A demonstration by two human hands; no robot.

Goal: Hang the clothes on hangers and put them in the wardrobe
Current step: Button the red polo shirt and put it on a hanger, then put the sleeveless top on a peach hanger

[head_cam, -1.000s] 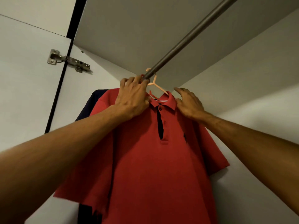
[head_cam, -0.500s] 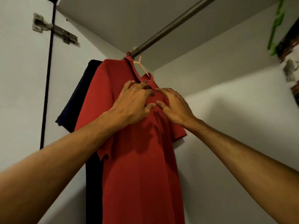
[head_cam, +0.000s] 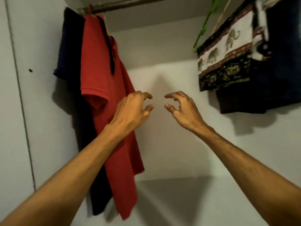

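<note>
Up at the left end of the wardrobe rail (head_cam: 130,4), finding the red polo shirt (head_cam: 104,75) hanging from its hanger and pressing against a dark navy shirt (head_cam: 70,46) behind, so counting this garment as hung and put away. Lower down at mid-wardrobe, holding the left grip (head_cam: 132,110) and right grip (head_cam: 182,110) near each other, both loosely curled yet spread, pinching nothing. Over at the far right, noting an elephant-print cloth (head_cam: 224,59) and other dark clothes hanging too; probably turning next to any clothes waiting out of view, though seeing none from this angle.
</note>
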